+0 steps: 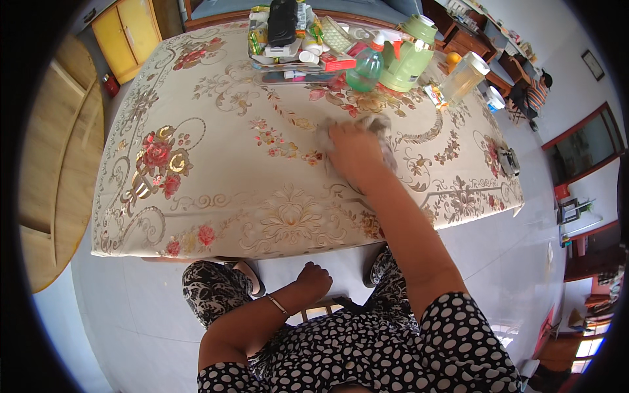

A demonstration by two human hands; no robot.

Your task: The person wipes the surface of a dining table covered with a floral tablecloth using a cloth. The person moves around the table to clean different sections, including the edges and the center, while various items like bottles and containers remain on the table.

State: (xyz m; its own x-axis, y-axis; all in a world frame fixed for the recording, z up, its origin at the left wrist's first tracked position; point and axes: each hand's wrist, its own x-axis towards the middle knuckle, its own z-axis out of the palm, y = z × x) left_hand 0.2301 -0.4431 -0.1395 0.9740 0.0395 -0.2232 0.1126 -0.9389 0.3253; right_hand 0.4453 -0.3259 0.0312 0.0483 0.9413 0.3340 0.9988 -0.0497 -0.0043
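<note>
My right hand [354,152] is stretched out over the table and presses down on a crumpled greyish cloth [379,124]. The cloth bunches out around the fingers, which are slightly blurred. Under it lies a cream tablecloth [229,157] printed with flowers and scrolls. In front of my body, below the table's near edge, my left hand [314,281] is curled into a loose fist with nothing visible in it. A bracelet [278,304] circles that wrist.
Beyond the cloth stand a spray bottle [365,71] of green liquid, a pale green thermos [407,56] and a clear jar [464,77]. A crowded tray [268,64] of small packages sits at the far side. A small dark object [508,161] lies by the right edge.
</note>
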